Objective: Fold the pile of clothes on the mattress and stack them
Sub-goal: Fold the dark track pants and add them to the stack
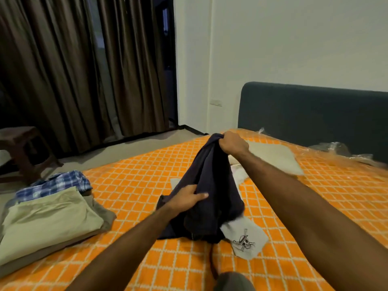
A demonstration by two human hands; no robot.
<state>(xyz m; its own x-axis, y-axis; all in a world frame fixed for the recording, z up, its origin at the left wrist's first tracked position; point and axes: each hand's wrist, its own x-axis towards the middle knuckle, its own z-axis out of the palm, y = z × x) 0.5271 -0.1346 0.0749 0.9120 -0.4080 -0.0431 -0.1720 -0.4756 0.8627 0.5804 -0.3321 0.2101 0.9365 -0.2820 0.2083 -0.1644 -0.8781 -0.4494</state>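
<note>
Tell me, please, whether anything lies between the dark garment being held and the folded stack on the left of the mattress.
Nothing visible does. The dark garment, held by the right hand at its top and the left hand lower down, is separated from the folded stack only by bare orange mattress. The grey skull-print cloth lies on the opposite side.

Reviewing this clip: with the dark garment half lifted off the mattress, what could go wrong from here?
The dark garment hangs bunched from the right hand, so it may fold unevenly. Its lower edge lies on the grey printed cloth, which could drag along. The left hand only pinches a fold; that grip could slip.
</note>
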